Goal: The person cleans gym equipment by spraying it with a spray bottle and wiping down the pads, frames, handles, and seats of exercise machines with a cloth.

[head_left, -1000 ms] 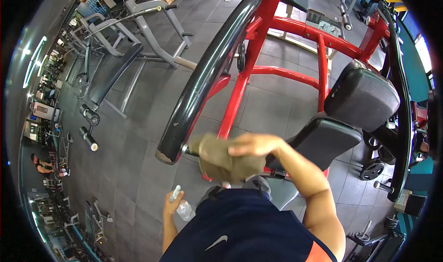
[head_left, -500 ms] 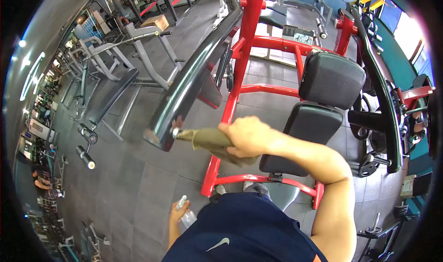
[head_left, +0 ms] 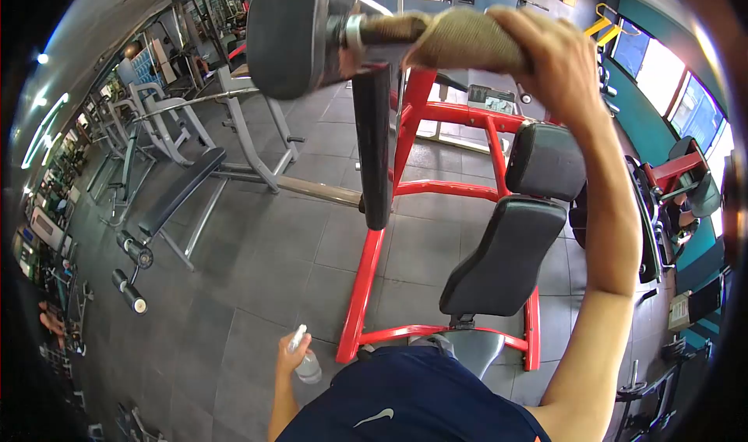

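Note:
My right hand (head_left: 555,64) is raised at the top of the view, its fingers wrapped round an olive-green cloth (head_left: 471,41). The cloth lies around the handle (head_left: 393,29) of a red and black exercise machine, beside the thick black end of its lever arm (head_left: 284,37). Low on the left, my left hand (head_left: 291,355) grips a clear spray bottle (head_left: 309,370) with a white nozzle. The machine's black seat pads (head_left: 502,255) and red frame (head_left: 362,294) stand in front of me.
To the left is a grey weight bench (head_left: 183,189) with roller pads and a barbell across its rack. More gym machines line the left side. At the right are a red machine (head_left: 678,169) and a rack with weight plates (head_left: 633,391). Grey tiles cover the floor (head_left: 273,247).
My right hand has moved up with the cloth, and the lever arm's handle now stands much higher. The left hand still holds the spray bottle, slightly further left. The view has tilted up a little.

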Demonstrator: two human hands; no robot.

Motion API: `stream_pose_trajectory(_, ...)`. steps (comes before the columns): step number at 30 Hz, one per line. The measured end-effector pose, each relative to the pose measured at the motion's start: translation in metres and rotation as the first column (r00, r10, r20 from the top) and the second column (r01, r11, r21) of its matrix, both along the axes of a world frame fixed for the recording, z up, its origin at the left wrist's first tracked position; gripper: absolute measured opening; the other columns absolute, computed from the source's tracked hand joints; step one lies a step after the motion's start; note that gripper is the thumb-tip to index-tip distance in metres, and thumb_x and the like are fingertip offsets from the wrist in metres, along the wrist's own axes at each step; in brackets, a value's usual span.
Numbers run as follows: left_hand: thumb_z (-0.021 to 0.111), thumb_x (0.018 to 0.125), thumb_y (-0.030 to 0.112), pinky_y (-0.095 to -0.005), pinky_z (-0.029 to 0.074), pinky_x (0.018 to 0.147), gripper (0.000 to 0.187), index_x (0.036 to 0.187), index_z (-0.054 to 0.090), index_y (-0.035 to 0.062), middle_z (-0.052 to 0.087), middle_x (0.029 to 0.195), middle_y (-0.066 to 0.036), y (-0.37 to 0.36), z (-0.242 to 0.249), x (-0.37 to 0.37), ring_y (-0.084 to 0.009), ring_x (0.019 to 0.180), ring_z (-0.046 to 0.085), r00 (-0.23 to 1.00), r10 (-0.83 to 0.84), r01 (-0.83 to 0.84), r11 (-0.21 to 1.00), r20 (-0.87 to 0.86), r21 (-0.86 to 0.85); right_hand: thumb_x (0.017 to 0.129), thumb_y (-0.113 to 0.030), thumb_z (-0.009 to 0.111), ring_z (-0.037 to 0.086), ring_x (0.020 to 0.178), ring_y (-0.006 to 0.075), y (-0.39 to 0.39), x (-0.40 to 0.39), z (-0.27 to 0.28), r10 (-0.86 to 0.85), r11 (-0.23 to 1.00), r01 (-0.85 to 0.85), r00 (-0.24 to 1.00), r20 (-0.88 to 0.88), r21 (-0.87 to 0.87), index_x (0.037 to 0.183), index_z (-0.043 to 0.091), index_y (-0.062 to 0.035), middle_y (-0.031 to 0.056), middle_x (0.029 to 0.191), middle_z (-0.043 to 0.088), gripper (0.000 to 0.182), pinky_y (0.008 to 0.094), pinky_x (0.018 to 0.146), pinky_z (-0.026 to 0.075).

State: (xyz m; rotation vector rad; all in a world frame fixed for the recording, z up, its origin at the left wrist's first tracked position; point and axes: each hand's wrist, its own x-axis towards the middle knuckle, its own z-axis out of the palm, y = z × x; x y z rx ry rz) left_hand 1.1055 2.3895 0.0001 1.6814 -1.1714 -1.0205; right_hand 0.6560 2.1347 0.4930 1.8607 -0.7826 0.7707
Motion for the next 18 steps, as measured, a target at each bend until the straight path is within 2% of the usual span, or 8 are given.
stream_pose_trajectory(2, 0.069, 0.091, 0.029, -0.027, 0.049, 0.051, 0.031, 0.088, 0.066, -0.0022, 0.063, 0.069, -0.004, -0.034, 0.022, -0.001, -0.0124, 0.056, 0.062, 0.993, -0.076, 0.08, 0.996, 0.095, -0.04, 0.065, -0.012, 0.078, 0.066, 0.09, 0.0321, -0.013, -0.008, 0.02, -0.073, 0.997, 0.073, 0.997, -0.007, -0.02, 0.124, 0.06, -0.0188, 0.0062, 0.106, 0.068, 0.062, 0.0431, 0.078, 0.052)
stream_pose_trajectory(3, 0.069, 0.091, 0.029, -0.0268, 0.049, 0.051, 0.031, 0.089, 0.066, -0.0025, 0.063, 0.069, -0.004, -0.052, 0.036, -0.005, -0.0123, 0.055, 0.062, 0.984, -0.11, 0.119, 0.991, 0.142, -0.057, 0.073, -0.012, 0.074, 0.063, 0.101, 0.0348, -0.018, -0.008, 0.031, -0.055, 0.998, 0.055, 0.998, 0.008, -0.02, 0.122, 0.062, -0.0174, 0.0088, 0.116, 0.066, 0.052, 0.0439, 0.084, 0.051)
stream_pose_trajectory(5, 0.07, 0.09, 0.026, -0.0283, 0.049, 0.05, 0.033, 0.106, 0.065, -0.0026, 0.065, 0.081, -0.005, -0.091, 0.07, -0.019, -0.0132, 0.063, 0.064, 0.994, -0.107, 0.111, 0.982, 0.033, -0.15, 0.087, -0.016, 0.071, 0.068, 0.088, 0.0226, -0.019, 0.004, 0.054, -0.012, 0.994, 0.007, 0.999, -0.044, -0.113, 0.109, 0.064, -0.0051, 0.0107, 0.099, 0.07, 0.026, 0.0352, 0.084, 0.058)
stream_pose_trajectory(6, 0.072, 0.089, 0.024, -0.0295, 0.05, 0.053, 0.043, 0.12, 0.058, -0.0015, 0.065, 0.091, -0.006, -0.115, 0.067, -0.021, -0.0136, 0.066, 0.064, 0.986, -0.116, 0.093, 0.979, -0.118, -0.183, 0.074, -0.013, 0.081, 0.07, 0.086, 0.0212, -0.026, 0.005, 0.064, -0.04, 0.998, 0.044, 0.994, 0.099, -0.036, 0.107, 0.068, -0.0135, 0.0061, 0.099, 0.073, 0.035, 0.0363, 0.083, 0.058)
stream_pose_trajectory(10, 0.077, 0.085, 0.02, -0.0362, 0.054, 0.072, 0.095, 0.155, 0.014, 0.0073, 0.057, 0.127, -0.013, -0.209, 0.085, -0.024, -0.0156, 0.067, 0.059, 0.698, -0.051, 0.136, 0.989, -0.714, 0.062, 0.08, -0.015, 0.078, 0.07, 0.093, 0.023, -0.052, 0.0, 0.103, -0.059, 0.996, 0.038, 0.964, 0.258, 0.085, 0.113, 0.067, -0.0128, 0.0095, 0.104, 0.072, 0.035, 0.0394, 0.085, 0.058)
stream_pose_trajectory(15, 0.074, 0.087, 0.021, -0.0429, 0.054, 0.079, 0.093, 0.156, 0.011, 0.0178, 0.05, 0.138, -0.022, -0.281, 0.105, -0.07, -0.0167, 0.068, 0.062, 0.472, -0.286, 0.244, 0.951, -0.834, -0.189, 0.086, -0.022, 0.07, 0.067, 0.102, 0.026, -0.069, 0.001, 0.141, -0.138, 0.988, 0.149, 0.966, 0.22, -0.037, 0.118, 0.065, -0.0104, 0.0123, 0.109, 0.07, 0.034, 0.0419, 0.094, 0.053)
stream_pose_trajectory(16, 0.072, 0.088, 0.02, -0.0422, 0.054, 0.08, 0.074, 0.148, 0.029, 0.0162, 0.053, 0.134, -0.021, -0.29, 0.116, -0.08, -0.0155, 0.067, 0.061, 0.466, -0.338, 0.268, 0.935, -0.818, -0.233, 0.088, -0.025, 0.067, 0.067, 0.1, 0.0262, -0.065, 0.008, 0.144, -0.136, 0.99, 0.124, 0.957, 0.258, 0.062, 0.115, 0.065, -0.0102, 0.0121, 0.108, 0.07, 0.031, 0.0409, 0.092, 0.053)
stream_pose_trajectory(18, 0.071, 0.089, 0.02, -0.0418, 0.054, 0.08, 0.06, 0.139, 0.039, 0.0159, 0.054, 0.132, -0.02, -0.295, 0.129, -0.093, -0.0153, 0.067, 0.061, 0.462, -0.362, 0.265, 0.927, -0.81, -0.264, 0.089, -0.026, 0.067, 0.067, 0.098, 0.0264, -0.063, 0.012, 0.148, -0.092, 0.996, 0.084, 0.968, 0.235, 0.042, 0.113, 0.065, -0.01, 0.0117, 0.106, 0.069, 0.029, 0.0404, 0.091, 0.054)
